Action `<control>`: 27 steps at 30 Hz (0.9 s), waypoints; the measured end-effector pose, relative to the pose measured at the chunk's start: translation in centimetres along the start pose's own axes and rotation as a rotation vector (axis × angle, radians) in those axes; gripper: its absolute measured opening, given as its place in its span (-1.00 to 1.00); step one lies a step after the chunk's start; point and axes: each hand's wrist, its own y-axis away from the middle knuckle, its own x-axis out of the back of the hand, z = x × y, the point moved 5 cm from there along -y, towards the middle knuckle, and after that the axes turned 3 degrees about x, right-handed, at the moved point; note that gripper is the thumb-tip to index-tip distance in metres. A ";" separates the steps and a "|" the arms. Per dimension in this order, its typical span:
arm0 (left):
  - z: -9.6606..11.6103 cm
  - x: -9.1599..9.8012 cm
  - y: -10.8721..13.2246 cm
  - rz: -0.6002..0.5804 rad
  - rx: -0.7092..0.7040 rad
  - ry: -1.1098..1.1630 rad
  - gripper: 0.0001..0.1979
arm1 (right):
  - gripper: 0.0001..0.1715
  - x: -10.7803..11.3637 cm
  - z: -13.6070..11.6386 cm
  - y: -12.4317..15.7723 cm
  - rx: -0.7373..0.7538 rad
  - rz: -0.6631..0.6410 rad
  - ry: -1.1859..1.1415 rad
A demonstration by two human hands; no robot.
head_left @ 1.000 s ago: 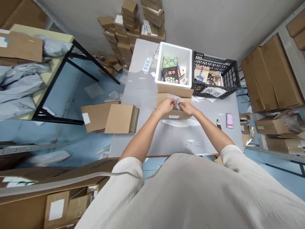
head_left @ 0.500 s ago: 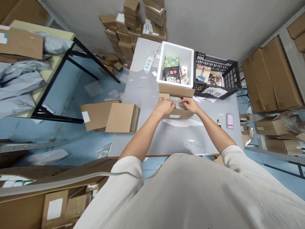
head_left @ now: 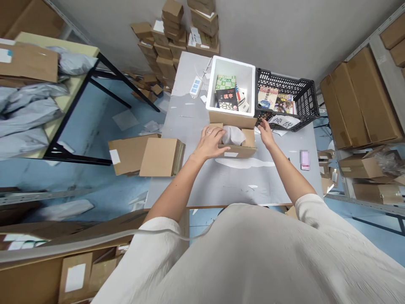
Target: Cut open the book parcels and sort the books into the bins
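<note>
An open cardboard box [head_left: 241, 151] sits on the grey table, its back flap raised against the white foam box. Inside it lies a bundle in whitish, semi-see-through wrapping [head_left: 233, 136]; what is within the wrapping cannot be made out. My left hand [head_left: 209, 143] rests over the box's left end, fingers spread, thumb along the front edge. My right hand [head_left: 265, 132] is just off the box's right end, in front of the black crate, with its fingers apart and nothing seen in them.
Behind stand a white foam box [head_left: 209, 90] with books and a black plastic crate [head_left: 308, 101] with books. Folded cardboard boxes [head_left: 160, 157] lie at the table's left edge. A power strip [head_left: 196, 86] is at the back left, a phone [head_left: 304, 160] at the right.
Both hands have let go of the wrapping. My right hand has moved right, clear of the box; the left has shifted slightly left and spread its fingers. The wrapped bundle now shows more fully.
</note>
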 end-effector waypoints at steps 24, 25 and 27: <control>-0.9 -4.4 1.9 0.057 0.479 -0.004 -0.43 | -0.22 -4.8 -3.4 10.8 0.188 -0.360 0.788; -1.0 -4.6 2.1 0.067 0.457 0.022 -0.43 | -0.23 -4.9 -3.4 11.0 0.208 -0.373 0.783; -1.0 -4.7 2.4 0.079 0.419 0.063 -0.41 | -0.20 -5.1 -3.1 11.5 0.253 -0.405 0.766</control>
